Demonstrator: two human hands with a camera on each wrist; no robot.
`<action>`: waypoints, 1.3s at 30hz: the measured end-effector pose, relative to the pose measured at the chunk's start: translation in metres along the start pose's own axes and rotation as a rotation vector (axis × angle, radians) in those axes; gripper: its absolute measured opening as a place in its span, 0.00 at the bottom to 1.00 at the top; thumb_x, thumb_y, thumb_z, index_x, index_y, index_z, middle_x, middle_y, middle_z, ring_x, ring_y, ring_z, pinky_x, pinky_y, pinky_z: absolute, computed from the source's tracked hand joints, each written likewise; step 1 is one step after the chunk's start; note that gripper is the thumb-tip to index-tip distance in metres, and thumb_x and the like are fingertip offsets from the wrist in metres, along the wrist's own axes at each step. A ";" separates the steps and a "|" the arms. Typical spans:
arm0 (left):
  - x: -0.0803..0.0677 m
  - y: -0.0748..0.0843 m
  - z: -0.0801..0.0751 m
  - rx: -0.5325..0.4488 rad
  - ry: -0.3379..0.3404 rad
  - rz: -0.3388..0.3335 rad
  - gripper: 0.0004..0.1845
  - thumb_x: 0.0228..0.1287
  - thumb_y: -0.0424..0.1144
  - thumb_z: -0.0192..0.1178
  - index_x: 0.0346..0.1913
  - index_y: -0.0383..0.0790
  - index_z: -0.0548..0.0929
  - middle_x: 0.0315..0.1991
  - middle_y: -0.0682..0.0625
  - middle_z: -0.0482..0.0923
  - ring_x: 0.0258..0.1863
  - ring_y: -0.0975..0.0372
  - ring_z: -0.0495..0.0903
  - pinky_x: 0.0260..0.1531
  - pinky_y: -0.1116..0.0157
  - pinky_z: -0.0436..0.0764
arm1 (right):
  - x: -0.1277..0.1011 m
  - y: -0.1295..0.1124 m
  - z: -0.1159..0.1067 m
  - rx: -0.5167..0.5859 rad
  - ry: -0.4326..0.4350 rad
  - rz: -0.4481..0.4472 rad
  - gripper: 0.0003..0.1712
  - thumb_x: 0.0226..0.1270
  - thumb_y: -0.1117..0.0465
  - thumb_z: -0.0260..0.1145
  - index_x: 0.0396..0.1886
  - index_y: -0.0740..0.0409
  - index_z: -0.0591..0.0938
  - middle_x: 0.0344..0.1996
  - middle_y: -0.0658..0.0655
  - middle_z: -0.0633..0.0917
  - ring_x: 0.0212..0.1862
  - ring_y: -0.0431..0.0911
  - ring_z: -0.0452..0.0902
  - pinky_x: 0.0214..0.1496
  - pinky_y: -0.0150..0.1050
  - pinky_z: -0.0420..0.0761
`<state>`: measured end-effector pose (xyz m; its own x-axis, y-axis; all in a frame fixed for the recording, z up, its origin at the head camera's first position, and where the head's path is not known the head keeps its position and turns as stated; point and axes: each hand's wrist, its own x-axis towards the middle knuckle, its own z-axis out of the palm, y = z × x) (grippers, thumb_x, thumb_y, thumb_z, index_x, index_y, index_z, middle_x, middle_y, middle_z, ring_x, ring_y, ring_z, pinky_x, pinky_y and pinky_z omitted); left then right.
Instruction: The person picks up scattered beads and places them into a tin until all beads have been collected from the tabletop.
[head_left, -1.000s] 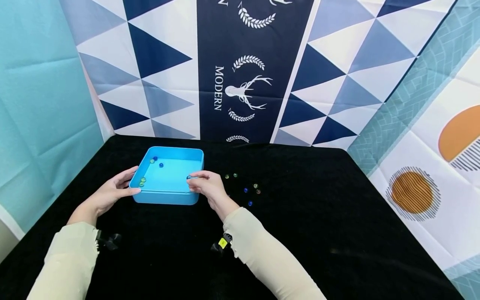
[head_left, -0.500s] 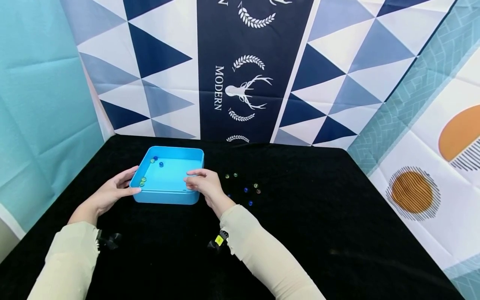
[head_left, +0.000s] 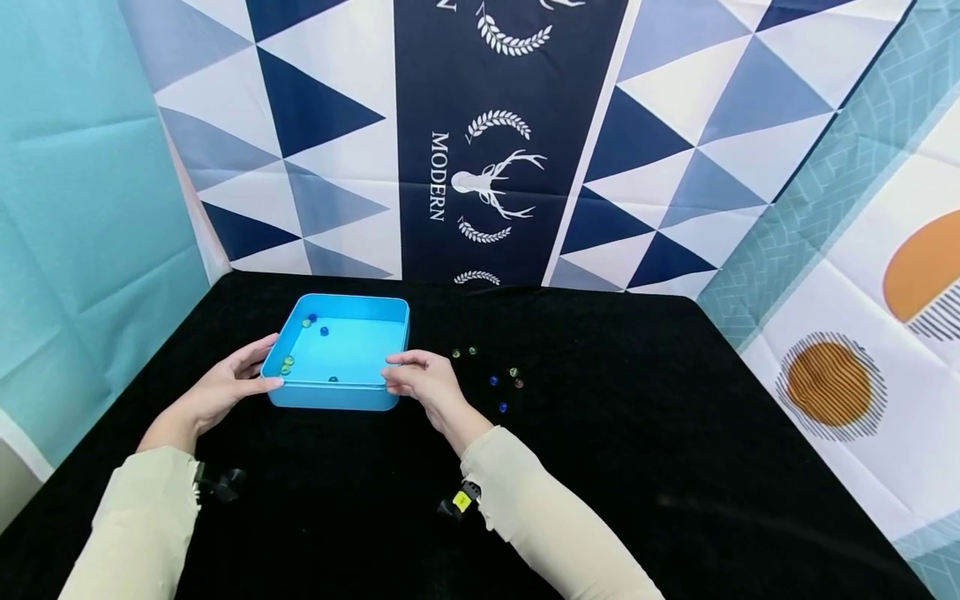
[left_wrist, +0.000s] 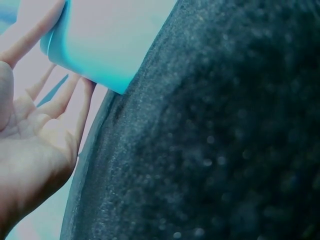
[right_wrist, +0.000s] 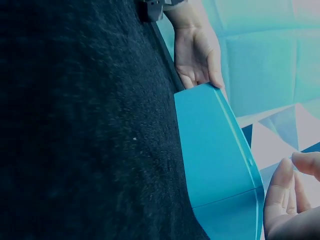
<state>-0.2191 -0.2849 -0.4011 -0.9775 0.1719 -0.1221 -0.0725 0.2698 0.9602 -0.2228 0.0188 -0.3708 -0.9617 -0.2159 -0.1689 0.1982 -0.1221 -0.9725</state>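
Black table (head_left: 637, 433): left hand (head_left: 225, 389) steadies blue tray (head_left: 330, 398)

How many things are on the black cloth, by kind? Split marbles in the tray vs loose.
Blue tray: 1
Marbles in the tray: 6
Loose marbles on the cloth: 6
Total: 13 in view; the right hand could be hiding another.

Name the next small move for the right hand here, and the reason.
Probably reach right for a loose marble on the black cloth. The right hand looks empty at the blue tray's near corner, a marble lies inside, and several remain outside; the left hand steadies the tray.
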 end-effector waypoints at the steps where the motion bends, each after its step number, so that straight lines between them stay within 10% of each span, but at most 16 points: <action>1: 0.000 0.000 0.000 0.000 0.000 0.002 0.46 0.62 0.41 0.62 0.74 0.42 0.43 0.72 0.35 0.41 0.66 0.42 0.48 0.61 0.41 0.52 | -0.003 0.001 -0.002 0.005 -0.007 -0.006 0.12 0.54 0.72 0.68 0.41 0.66 0.83 0.28 0.58 0.85 0.30 0.45 0.81 0.41 0.41 0.81; 39: 0.001 -0.002 0.001 -0.004 -0.007 0.002 0.47 0.62 0.41 0.62 0.74 0.42 0.42 0.72 0.35 0.40 0.67 0.42 0.47 0.60 0.40 0.52 | -0.060 0.006 -0.082 -0.032 -0.049 -0.075 0.16 0.56 0.75 0.64 0.45 0.78 0.76 0.27 0.55 0.85 0.30 0.45 0.80 0.34 0.36 0.80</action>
<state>-0.2201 -0.2843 -0.4037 -0.9762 0.1794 -0.1221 -0.0714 0.2659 0.9614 -0.1793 0.1104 -0.3799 -0.9632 -0.2541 -0.0878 0.1185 -0.1085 -0.9870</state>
